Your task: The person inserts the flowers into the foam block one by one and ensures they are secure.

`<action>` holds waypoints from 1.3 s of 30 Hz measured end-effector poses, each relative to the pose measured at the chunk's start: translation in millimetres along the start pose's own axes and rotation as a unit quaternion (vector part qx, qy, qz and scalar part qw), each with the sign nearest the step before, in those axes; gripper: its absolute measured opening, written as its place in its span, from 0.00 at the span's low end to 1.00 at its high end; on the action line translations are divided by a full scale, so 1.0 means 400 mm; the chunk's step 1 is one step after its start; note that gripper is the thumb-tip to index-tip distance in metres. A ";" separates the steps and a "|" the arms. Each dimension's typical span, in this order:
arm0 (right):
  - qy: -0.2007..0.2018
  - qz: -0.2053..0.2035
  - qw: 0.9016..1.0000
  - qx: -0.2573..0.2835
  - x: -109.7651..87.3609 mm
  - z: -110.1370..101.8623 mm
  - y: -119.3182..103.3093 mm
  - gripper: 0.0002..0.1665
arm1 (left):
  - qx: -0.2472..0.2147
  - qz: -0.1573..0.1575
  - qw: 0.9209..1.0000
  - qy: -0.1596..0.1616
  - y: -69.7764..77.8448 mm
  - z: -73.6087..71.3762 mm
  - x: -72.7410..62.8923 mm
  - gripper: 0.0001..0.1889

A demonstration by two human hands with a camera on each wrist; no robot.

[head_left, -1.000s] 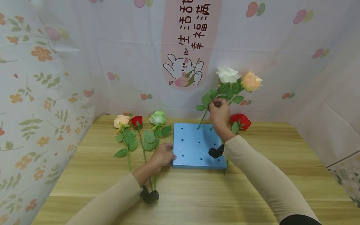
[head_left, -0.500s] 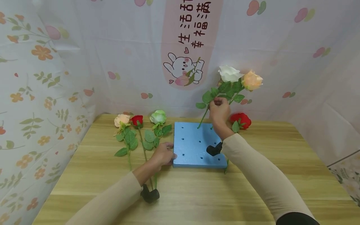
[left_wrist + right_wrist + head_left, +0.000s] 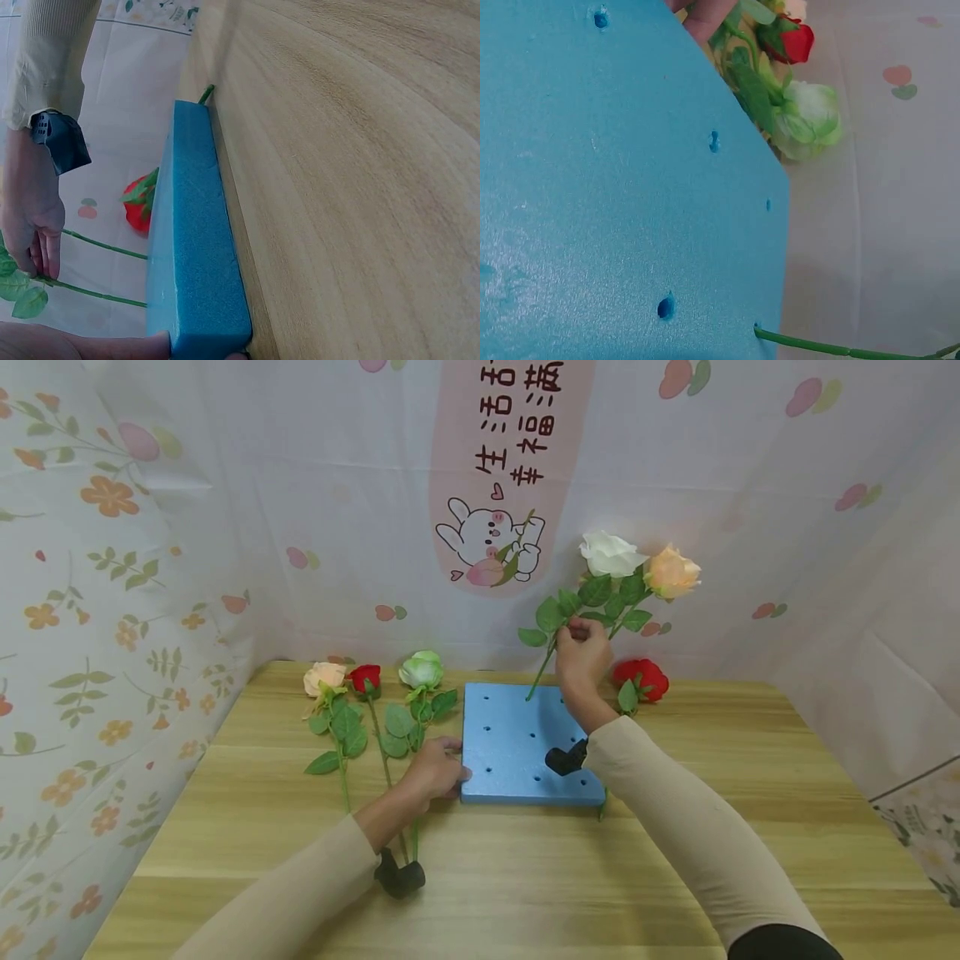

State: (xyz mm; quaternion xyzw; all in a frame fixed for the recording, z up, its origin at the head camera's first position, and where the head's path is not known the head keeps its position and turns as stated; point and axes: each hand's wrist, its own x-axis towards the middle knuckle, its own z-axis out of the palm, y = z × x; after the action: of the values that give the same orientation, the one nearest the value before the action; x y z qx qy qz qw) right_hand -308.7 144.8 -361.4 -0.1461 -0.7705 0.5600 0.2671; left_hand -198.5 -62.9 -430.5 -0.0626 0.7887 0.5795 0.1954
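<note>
A blue foam board with several holes lies on the table. My left hand holds its left edge, thumb on top and a fingertip low at the side in the left wrist view. Above the board's back part, my right hand pinches the green stem of a white rose. That stem enters a back hole in the right wrist view. Beside it stands a peach rose, its stem partly hidden by my right hand. How deep the stems reach cannot be seen.
Left of the board lie a peach rose, a small red rose and a pale green rose. A larger red rose is at the board's back right. Printed cloth hangs behind the table.
My right hand and the white rose have shifted very slightly left, with the stem still in the same hole. My left hand keeps its place on the board's edge.
</note>
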 end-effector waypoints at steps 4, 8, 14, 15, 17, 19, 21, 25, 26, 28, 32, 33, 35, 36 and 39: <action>-0.012 0.014 0.999 0.030 0.000 -0.004 -0.001 0.13 | 0.003 0.001 1.000 0.003 0.001 0.002 -0.002 0.28; -0.015 0.019 0.999 0.045 0.001 -0.008 -0.001 0.13 | 0.006 0.001 1.000 0.006 0.001 0.002 -0.003 0.28; -0.033 0.021 0.999 0.033 0.000 -0.022 -0.006 0.13 | 0.004 -0.001 1.000 0.003 0.002 0.000 -0.003 0.29; -0.038 0.023 0.999 0.031 -0.001 -0.027 -0.007 0.13 | 0.003 -0.002 1.000 0.002 0.003 0.000 -0.004 0.29; -0.049 0.027 0.998 0.029 -0.002 -0.038 -0.009 0.13 | 0.003 -0.002 1.000 0.002 0.003 -0.001 -0.004 0.29; -0.057 0.033 0.997 0.036 -0.004 -0.051 -0.012 0.14 | 0.005 -0.002 1.000 0.004 0.003 -0.001 -0.003 0.29; -0.064 0.037 0.996 0.048 -0.006 -0.066 -0.012 0.15 | 0.007 -0.002 1.000 0.004 0.002 0.000 -0.001 0.29; -0.077 0.039 0.994 0.065 -0.007 -0.100 -0.012 0.15 | 0.001 -0.005 1.000 0.003 -0.001 0.002 0.002 0.29; -0.080 0.041 0.994 0.069 -0.007 -0.110 -0.012 0.15 | 0.000 -0.005 1.000 0.002 0.000 0.001 0.002 0.29; -0.088 0.047 0.992 0.074 -0.006 -0.130 -0.012 0.16 | -0.001 -0.005 1.000 0.001 -0.001 0.001 0.002 0.29; -0.098 0.073 0.989 0.079 -0.004 -0.171 -0.014 0.16 | -0.004 -0.006 1.000 -0.001 -0.001 0.000 0.002 0.29; -0.101 0.078 0.989 0.080 -0.002 -0.180 -0.013 0.17 | -0.005 -0.006 1.000 -0.002 -0.001 0.000 0.002 0.29; -0.106 0.092 0.987 0.084 0.002 -0.197 -0.010 0.18 | -0.007 -0.007 1.000 -0.004 0.000 -0.001 0.002 0.29; -0.109 0.099 0.985 0.091 0.005 -0.205 -0.007 0.18 | -0.007 -0.007 1.000 -0.005 0.000 -0.001 0.003 0.29; -0.116 0.120 0.981 0.103 0.015 -0.227 0.003 0.18 | -0.007 -0.007 1.000 -0.006 0.002 0.000 0.003 0.29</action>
State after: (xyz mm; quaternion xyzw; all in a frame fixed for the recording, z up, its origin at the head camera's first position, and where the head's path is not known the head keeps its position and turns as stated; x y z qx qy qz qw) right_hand -261.4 219.5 -340.2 -0.1438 -0.7110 0.6777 0.1205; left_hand -199.8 -62.6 -430.3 -0.0661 0.7830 0.5842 0.2033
